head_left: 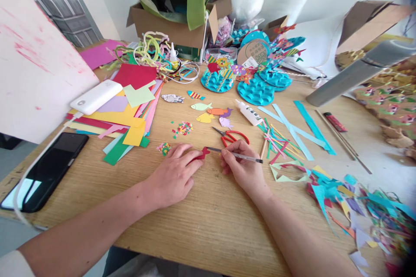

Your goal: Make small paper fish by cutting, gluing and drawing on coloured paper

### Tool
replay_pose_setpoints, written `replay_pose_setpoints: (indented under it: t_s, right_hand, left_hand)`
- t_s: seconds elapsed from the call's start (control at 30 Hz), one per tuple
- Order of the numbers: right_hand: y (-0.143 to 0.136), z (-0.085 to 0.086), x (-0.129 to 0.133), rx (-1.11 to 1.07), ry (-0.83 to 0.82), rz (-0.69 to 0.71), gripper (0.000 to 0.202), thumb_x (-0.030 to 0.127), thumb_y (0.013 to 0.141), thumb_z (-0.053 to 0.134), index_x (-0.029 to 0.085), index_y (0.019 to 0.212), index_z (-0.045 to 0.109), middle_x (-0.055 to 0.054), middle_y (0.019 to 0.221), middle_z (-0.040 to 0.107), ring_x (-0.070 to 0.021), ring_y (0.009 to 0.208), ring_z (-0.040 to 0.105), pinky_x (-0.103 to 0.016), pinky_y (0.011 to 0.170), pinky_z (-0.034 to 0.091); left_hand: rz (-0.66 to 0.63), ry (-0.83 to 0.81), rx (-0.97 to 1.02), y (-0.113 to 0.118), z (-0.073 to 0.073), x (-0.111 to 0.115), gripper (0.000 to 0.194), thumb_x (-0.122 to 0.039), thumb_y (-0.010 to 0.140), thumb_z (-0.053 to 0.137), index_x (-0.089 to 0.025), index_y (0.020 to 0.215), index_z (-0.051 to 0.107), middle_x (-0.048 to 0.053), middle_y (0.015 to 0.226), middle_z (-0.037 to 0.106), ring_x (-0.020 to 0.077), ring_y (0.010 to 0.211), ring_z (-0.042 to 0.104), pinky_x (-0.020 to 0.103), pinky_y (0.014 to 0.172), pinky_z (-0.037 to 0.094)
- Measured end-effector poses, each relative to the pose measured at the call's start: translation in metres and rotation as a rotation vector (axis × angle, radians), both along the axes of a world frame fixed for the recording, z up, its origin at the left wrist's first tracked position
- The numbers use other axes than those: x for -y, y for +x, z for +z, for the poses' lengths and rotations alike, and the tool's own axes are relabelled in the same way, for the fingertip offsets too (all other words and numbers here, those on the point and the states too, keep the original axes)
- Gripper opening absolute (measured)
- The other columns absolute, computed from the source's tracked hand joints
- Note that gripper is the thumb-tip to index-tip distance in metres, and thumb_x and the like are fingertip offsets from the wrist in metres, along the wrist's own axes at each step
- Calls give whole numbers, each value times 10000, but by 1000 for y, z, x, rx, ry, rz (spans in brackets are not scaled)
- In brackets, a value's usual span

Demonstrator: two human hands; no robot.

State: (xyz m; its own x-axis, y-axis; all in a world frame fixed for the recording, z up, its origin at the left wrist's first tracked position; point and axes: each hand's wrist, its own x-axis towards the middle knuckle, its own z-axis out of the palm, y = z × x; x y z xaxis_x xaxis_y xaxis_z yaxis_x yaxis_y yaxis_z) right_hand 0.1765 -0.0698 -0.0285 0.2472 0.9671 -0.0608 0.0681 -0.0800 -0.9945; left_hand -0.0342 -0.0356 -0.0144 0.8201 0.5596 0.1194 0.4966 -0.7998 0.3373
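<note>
My left hand [177, 175] lies on the table with its fingers stretched out, pressing down a small red paper fish [204, 153]. Only the tail end of the fish shows past the fingertips. In my right hand [243, 169] a thin grey pen [242, 156] is pinched, its tip at the fish's tail. Red-handled scissors [232, 136] lie just beyond that hand. Farther up are several cut paper fish, among them an orange one [217, 111], a yellow one [204, 117] and a striped one [196, 95]. Paper confetti [182, 129] is piled left of them.
Coloured paper sheets [136, 75], a white power bank [96, 96] and a phone [45, 171] lie at left. A glue bottle [249, 113], paper strips [289, 132] and scraps [325, 190] are at right. Blue decorated discs [256, 91] and a cardboard box [169, 30] stand behind.
</note>
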Motion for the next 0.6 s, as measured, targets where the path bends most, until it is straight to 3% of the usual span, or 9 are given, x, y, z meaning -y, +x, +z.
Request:
replay_pose_setpoints:
  t_s: [0.6]
  right_hand:
    - [0,0,0,-1,5,-32,339,498,767,722,225,742,523,6,615,614,-133,458,568,-237,361,500]
  left_hand:
    - [-1,4,6,1,0,0,489,-36,804,496,-168,1268,578,72,1353,554,279,1305,365,504,1134,346]
